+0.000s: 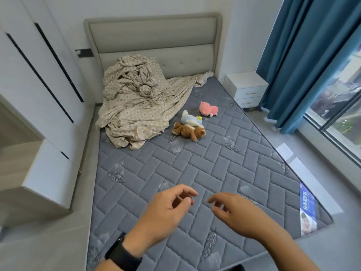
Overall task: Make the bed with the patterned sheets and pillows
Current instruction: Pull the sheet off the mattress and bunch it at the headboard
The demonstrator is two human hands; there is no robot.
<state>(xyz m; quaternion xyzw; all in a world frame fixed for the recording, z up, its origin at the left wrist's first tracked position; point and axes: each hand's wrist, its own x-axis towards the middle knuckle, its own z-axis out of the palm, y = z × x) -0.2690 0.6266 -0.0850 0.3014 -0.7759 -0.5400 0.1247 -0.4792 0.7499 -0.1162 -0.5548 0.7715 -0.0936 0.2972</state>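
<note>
Down at the foot of the bed, two bare hands hover over the mattress [195, 163], close together but apart. Left hand [168, 208], a black band [123, 251] on its wrist, has its fingers loosely curled with thumb and forefinger near each other, and it holds nothing. Right hand [238, 212] is likewise relaxed, fingers bent a little, holding nothing. Neither hand touches any cloth.

One grey quilted mattress lies uncovered over most of its surface, with one blue label [307, 208] on its right edge. Farther out, three soft toys sit near the middle: a brown bear [190, 131], a pale blue and white toy [190, 118] lying against the bear, and a pink toy [208, 108] just beyond them.

One patterned sheet [136, 102], beige with small flower-like dots, is bunched in a crumpled heap at the head end on the left, well apart from both hands, with one corner trailing right along the padded headboard [152, 36]. Whether pillows lie under the heap cannot be told.

Beside the bed stand one white nightstand [246, 89] with two drawers, blue curtains [304, 55] at the window, and white wardrobe doors [39, 65] on the left
</note>
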